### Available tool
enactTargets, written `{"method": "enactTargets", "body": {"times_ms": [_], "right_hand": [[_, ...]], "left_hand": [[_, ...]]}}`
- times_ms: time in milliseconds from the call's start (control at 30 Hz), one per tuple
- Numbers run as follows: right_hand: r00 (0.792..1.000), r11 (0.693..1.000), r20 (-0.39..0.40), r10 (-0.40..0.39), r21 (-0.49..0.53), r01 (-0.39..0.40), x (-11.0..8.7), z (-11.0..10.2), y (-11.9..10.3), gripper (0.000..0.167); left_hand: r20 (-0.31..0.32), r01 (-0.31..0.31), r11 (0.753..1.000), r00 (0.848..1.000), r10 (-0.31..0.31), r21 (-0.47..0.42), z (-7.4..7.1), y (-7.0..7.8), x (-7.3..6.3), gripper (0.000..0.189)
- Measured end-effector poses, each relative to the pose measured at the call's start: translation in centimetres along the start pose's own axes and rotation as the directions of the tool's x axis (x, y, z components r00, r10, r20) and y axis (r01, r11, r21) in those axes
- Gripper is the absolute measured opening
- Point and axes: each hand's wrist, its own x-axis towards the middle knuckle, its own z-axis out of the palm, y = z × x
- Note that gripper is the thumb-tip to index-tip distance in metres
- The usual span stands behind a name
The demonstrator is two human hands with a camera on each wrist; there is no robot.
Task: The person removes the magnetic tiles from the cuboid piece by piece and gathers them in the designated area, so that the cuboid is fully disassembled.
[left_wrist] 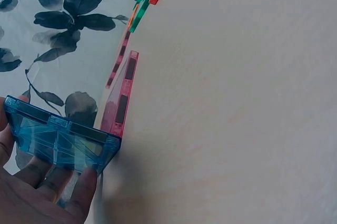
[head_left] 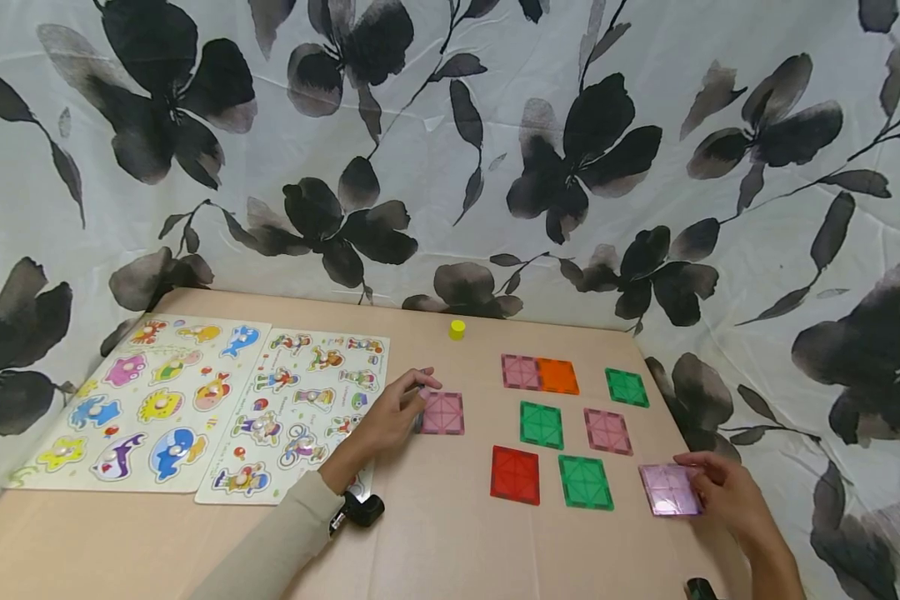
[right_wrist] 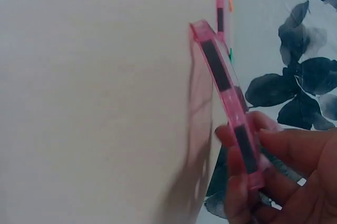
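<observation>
My left hand (head_left: 392, 412) holds a translucent blue magnetic tile (left_wrist: 58, 134) by its edges, tilted, as the left wrist view shows. Its corner overlaps a pink tile (head_left: 443, 413) lying on the table; whether they touch I cannot tell. In the head view the blue tile is mostly hidden behind the fingers. On the far right, my right hand (head_left: 729, 492) pinches another pink magnetic tile (head_left: 669, 489) between thumb and fingers. The right wrist view shows this pink tile (right_wrist: 229, 97) edge-on, raised and tilted above the table, with dark magnets in its rim.
Between the hands lie three green tiles (head_left: 542, 425), a red tile (head_left: 515, 475), a pink tile (head_left: 608, 431) and a pink tile (head_left: 521, 372) against an orange one (head_left: 558, 377). A yellow cylinder (head_left: 457, 330) stands behind. Two sticker sheets (head_left: 217, 492) lie left. Floral cloth (head_left: 450, 167) hangs behind.
</observation>
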Motion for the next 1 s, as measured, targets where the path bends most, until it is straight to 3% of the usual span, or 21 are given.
{"method": "enactTargets", "body": {"times_ms": [167,300,400,533,767,1000], "right_hand": [[0.999,0.974,-0.030,-0.026,-0.228,0.019,0.2,0.1,-0.4,0.029],[0.990,0.950,-0.086,-0.116,-0.300,0.085,-0.3,0.4,-1.6,0.026],[0.973,0.945,-0.119,-0.199,-0.286,0.159,-0.6,1.3,-3.5,0.026],[0.951,0.932,-0.099,-0.291,-0.253,0.259,-0.5,3.0,-6.9,0.029],[0.935,0.916,0.027,-0.353,-0.191,0.352,0.7,6.5,-12.8,0.035],[0.887,0.886,0.146,-0.437,-0.096,0.453,1.6,10.8,-17.6,0.040]], "left_hand": [[0.013,0.008,1.000,1.000,-0.008,0.006,0.2,0.1,0.1,0.027],[0.027,0.005,1.000,1.000,-0.005,0.011,0.5,0.1,0.2,0.027],[0.019,0.006,1.000,1.000,-0.007,0.009,0.4,0.1,0.2,0.027],[0.014,0.010,1.000,1.000,-0.010,0.021,0.2,0.3,0.0,0.027],[-0.003,0.002,0.998,1.000,-0.001,0.062,0.0,0.4,-0.1,0.034],[-0.038,-0.059,0.976,0.997,0.069,0.208,-0.6,0.9,-0.2,0.037]]}}
